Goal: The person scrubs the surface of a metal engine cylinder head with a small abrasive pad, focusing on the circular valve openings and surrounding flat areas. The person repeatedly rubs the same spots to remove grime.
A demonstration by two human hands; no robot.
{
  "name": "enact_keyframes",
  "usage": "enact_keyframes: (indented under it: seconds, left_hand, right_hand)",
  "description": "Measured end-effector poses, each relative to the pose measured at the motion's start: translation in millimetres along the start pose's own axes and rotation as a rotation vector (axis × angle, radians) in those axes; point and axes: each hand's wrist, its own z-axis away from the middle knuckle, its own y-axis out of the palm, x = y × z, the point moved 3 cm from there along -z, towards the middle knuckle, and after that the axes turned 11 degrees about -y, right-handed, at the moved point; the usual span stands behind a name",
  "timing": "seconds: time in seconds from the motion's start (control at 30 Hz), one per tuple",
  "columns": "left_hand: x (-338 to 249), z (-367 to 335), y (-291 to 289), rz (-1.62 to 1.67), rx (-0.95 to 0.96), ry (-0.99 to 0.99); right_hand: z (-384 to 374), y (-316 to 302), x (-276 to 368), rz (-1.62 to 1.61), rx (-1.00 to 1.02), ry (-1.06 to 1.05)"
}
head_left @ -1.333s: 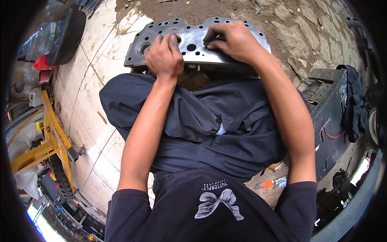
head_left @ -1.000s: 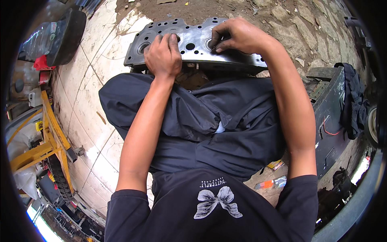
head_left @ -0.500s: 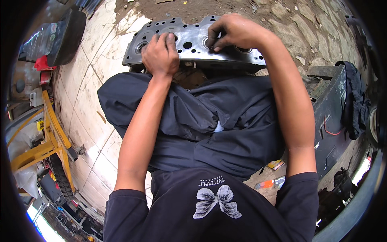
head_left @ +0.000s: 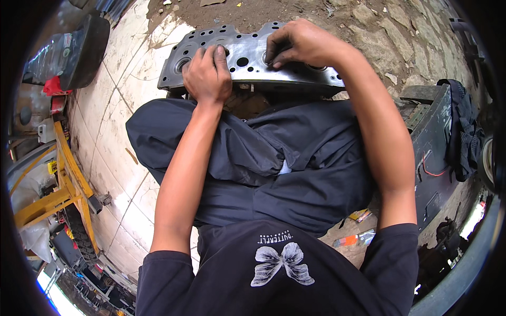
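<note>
Right hand (head_left: 305,43): bent over at the wrist, fingers curled and thumb brought close to them, tips dark with grime, at the rim of a round opening; from here I cannot tell whether anything is pinched between. Left hand (head_left: 207,76): half curled, laid on the near side of the same piece, thumb alongside the fingers; any grip underneath is hidden.

Piece: flat-topped metal block (head_left: 253,47), polished face up, pierced with many holes, just beyond the person's folded legs in dark trousers (head_left: 284,145). A ringed opening (head_left: 182,64) shows just left of the left hand.

Farther out: soil and stones (head_left: 398,45) beyond; pale tiles (head_left: 118,126) and yellow frame (head_left: 68,184) to the left; dark metal box (head_left: 435,152) to the right, draped with black cloth (head_left: 464,131).
</note>
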Motion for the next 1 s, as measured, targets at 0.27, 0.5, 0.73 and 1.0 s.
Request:
enact_keyframes:
  seconds: [0.27, 0.5, 0.73, 1.0]
  left_hand:
    - [-7, 2, -2, 0.022, -0.041, -0.028]
    - [1, 1, -1, 0.014, 0.015, -0.011]
    - [-5, 1, 0, 0.020, -0.027, -0.005]
    - [-7, 2, 0, 0.025, -0.036, -0.011]
  right_hand:
    - [-2, 17, -10, -0.064, -0.113, -0.049]
    - [4, 1, -5, -0.066, 0.028, -0.027]
    - [5, 22, 2, 0.049, -0.214, -0.076]
    - [-6, 24, 0, 0.105, -0.252, 0.003]
